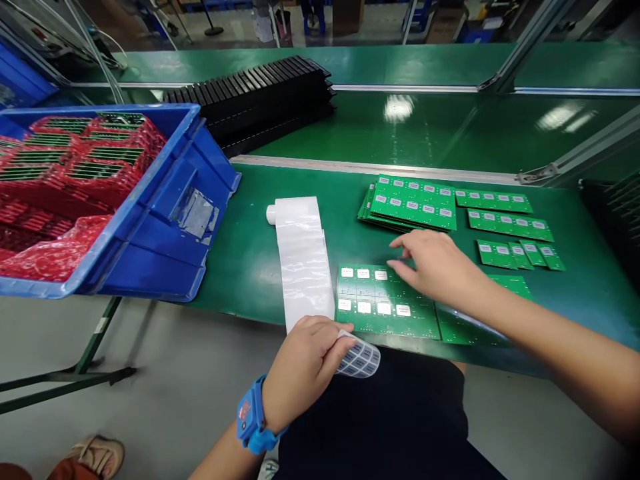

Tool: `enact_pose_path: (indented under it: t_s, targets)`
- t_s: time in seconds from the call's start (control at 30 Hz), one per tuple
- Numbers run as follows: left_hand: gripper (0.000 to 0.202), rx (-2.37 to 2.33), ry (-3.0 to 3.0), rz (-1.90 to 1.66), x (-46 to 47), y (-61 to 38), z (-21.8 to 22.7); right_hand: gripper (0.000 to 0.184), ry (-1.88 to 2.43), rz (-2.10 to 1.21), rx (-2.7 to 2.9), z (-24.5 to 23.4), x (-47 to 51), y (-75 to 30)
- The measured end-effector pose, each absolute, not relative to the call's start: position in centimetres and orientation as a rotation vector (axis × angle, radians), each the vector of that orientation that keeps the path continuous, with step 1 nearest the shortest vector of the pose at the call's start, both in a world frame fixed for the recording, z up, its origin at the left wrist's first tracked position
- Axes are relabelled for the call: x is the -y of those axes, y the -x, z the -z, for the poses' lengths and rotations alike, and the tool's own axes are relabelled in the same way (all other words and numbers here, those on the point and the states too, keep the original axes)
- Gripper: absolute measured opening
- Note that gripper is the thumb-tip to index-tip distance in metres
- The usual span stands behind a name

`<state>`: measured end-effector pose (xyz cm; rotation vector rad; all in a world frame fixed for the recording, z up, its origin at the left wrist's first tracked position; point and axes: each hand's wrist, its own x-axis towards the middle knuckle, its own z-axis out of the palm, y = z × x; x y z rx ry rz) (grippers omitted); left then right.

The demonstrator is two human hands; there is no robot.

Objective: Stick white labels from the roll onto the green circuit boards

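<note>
My left hand [313, 357] pinches a sheet of label stickers [361, 360] at the table's front edge, its printed labels curling out past the thumb. White backing strip [305, 260] runs from that hand up the table to a small roll. Over the right part of a green circuit board panel [370, 322] hovers my right hand [433, 263], thumb and forefinger apart, with nothing visible between them. White labels sit on this panel in two rows; the hand covers part of the upper row. Another green panel [463, 327] lies beside it, partly beneath my right forearm.
Behind my right hand is a stack of labelled boards [415, 200], with narrower board strips [510, 223] to its right. A blue crate [165, 207] of boards in red wrap stands left. Black slotted trays [260, 93] lie at the back; a black rack [613, 213] is far right.
</note>
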<state>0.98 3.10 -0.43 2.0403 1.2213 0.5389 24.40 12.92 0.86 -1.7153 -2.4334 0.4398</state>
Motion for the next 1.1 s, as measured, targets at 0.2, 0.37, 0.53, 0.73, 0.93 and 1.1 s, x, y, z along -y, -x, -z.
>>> enact_pose_path:
  t_s: [0.2,0.37,0.53,0.73,0.93,1.1]
  targets:
    - [0.028,-1.359,-2.006,-0.426,-3.2,-1.2,0.4,0.028,1.617,-1.251,2.239,-0.6,-13.0,-26.6]
    - [0.029,-1.410,-2.002,-0.438,-3.2,-1.2,0.6,0.026,1.618,-1.183,2.252,0.3,-12.5,-26.5]
    - [0.030,-1.430,-1.986,-0.484,-3.3,-1.3,0.8,0.023,1.550,-0.742,2.409,1.5,-10.9,-25.9]
    - [0.038,-1.611,-1.857,-0.744,-3.1,-1.3,0.8,0.021,1.383,-0.365,2.273,0.4,-7.1,-23.8]
    - [0.038,-1.704,-1.795,-1.011,-2.6,-0.7,0.8,0.010,1.231,-1.243,2.030,-2.1,-5.8,-19.6]
    - [0.018,-1.290,-1.718,-1.087,-2.6,-0.2,0.8,0.017,1.322,-1.425,1.848,-2.3,-6.4,-18.4]
